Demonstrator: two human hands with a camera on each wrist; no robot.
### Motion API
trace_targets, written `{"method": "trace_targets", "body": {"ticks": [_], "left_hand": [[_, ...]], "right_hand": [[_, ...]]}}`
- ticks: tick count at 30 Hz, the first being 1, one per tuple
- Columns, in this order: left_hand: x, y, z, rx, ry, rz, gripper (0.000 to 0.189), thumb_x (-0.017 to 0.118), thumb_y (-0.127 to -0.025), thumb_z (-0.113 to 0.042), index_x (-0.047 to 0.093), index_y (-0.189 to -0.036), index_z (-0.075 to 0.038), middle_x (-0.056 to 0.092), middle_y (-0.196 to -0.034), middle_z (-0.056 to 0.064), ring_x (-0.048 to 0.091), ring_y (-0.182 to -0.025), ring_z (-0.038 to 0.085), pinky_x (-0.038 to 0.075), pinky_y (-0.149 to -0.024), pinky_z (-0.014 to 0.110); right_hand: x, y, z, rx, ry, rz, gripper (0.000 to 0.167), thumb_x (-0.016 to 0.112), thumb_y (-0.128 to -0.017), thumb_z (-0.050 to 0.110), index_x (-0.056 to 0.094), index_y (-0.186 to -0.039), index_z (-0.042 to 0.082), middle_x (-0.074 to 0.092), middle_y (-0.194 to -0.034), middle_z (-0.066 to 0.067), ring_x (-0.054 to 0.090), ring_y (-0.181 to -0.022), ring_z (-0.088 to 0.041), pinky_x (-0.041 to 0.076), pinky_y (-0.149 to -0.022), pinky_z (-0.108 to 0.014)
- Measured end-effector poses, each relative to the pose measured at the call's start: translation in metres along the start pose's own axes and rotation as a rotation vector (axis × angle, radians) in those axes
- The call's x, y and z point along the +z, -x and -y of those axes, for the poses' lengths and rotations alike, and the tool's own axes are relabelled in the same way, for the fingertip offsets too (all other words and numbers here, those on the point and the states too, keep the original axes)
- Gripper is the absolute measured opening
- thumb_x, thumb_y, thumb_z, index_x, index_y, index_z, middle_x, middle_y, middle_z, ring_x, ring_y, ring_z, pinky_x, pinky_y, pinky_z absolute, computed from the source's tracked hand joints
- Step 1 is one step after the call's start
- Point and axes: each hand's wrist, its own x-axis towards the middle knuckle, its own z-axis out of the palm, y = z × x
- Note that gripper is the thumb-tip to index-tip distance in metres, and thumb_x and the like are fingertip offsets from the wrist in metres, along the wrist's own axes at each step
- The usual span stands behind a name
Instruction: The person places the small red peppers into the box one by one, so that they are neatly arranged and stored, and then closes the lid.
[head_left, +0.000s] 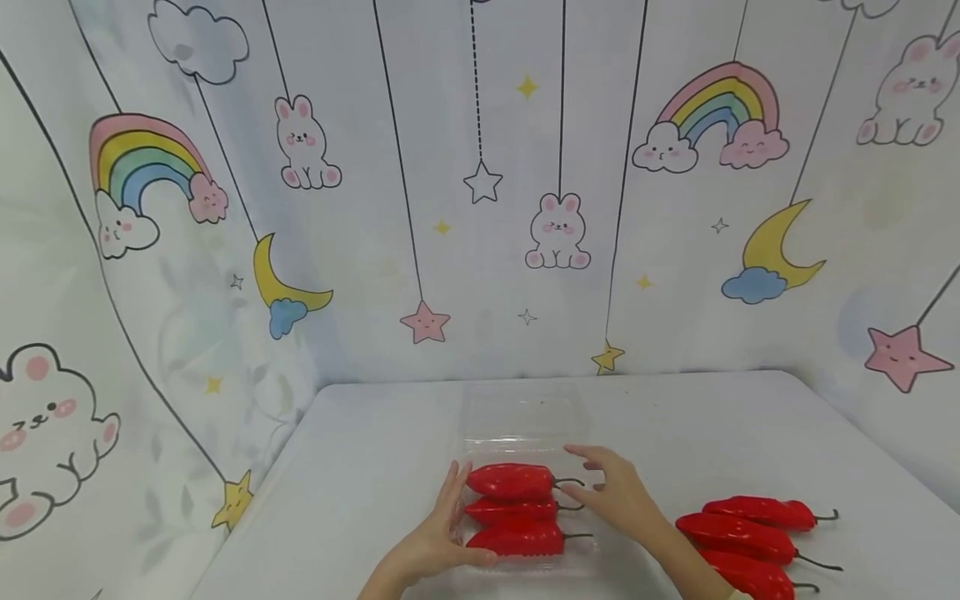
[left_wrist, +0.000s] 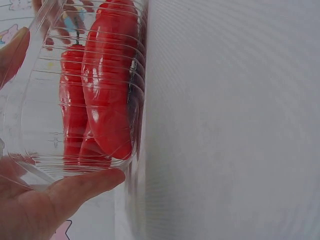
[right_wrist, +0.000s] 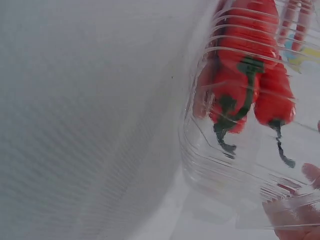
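Three red peppers [head_left: 513,508] with thin stems lie side by side in a clear plastic box [left_wrist: 42,127], stems to the right. My left hand [head_left: 431,537] holds the box at its left end, fingers along that side and thumb [left_wrist: 92,187] across the near corner. At the right end my right hand [head_left: 618,492] stands beside the stems, thumb and forefinger spread apart with no pepper between them. In the right wrist view its fingertips [right_wrist: 311,172] show at the far side of the box. The clear lid [head_left: 525,412] is folded back behind the box.
Another group of red peppers [head_left: 750,537] lies on the white table [head_left: 360,450] at the right, beside my right forearm. Behind the table hangs a pale cloth [head_left: 495,275] printed with rabbits, stars and rainbows; it also covers the left side.
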Motion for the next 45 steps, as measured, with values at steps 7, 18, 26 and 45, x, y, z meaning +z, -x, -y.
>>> {"method": "trace_targets", "body": {"ticks": [7,18,26,45], "left_hand": [[-0.001,-0.001,-0.001,0.005,-0.003,-0.004,0.111,0.081,-0.067,-0.022,0.005,-0.147,-0.026,-0.003,-0.151,0.014,0.016,-0.130,0.048,0.045,-0.087,0.052],[0.001,-0.001,0.000,-0.013,0.001,-0.002,0.112,0.081,-0.066,-0.023,0.005,-0.147,-0.027,-0.005,-0.151,0.013,0.015,-0.130,0.048,0.046,-0.084,0.053],[0.000,-0.002,0.000,-0.007,0.000,-0.001,0.112,0.081,-0.066,-0.022,0.004,-0.147,-0.026,-0.004,-0.151,0.014,0.016,-0.130,0.049,0.047,-0.083,0.053],[0.000,0.000,0.002,-0.030,-0.019,-0.008,0.113,0.082,-0.065,-0.023,0.005,-0.147,-0.024,-0.003,-0.151,0.015,0.017,-0.129,0.049,0.048,-0.081,0.054]], "right_hand": [[-0.004,0.002,-0.001,0.028,-0.034,-0.020,0.055,0.078,-0.072,0.024,0.057,-0.122,0.017,0.056,-0.120,-0.008,0.059,-0.098,-0.026,0.055,-0.072,-0.036],[-0.010,0.007,-0.008,0.016,-0.012,-0.054,0.054,0.077,-0.073,0.026,0.058,-0.122,0.014,0.057,-0.120,-0.010,0.059,-0.098,-0.027,0.055,-0.073,-0.036],[-0.019,0.010,-0.012,0.006,-0.018,-0.067,0.056,0.078,-0.072,0.026,0.057,-0.123,0.014,0.057,-0.119,-0.011,0.059,-0.098,-0.028,0.054,-0.073,-0.035],[-0.056,0.014,-0.020,-0.031,0.019,-0.119,0.057,0.074,-0.076,0.029,0.054,-0.127,0.013,0.053,-0.122,-0.015,0.057,-0.100,-0.030,0.054,-0.072,-0.037]]}}
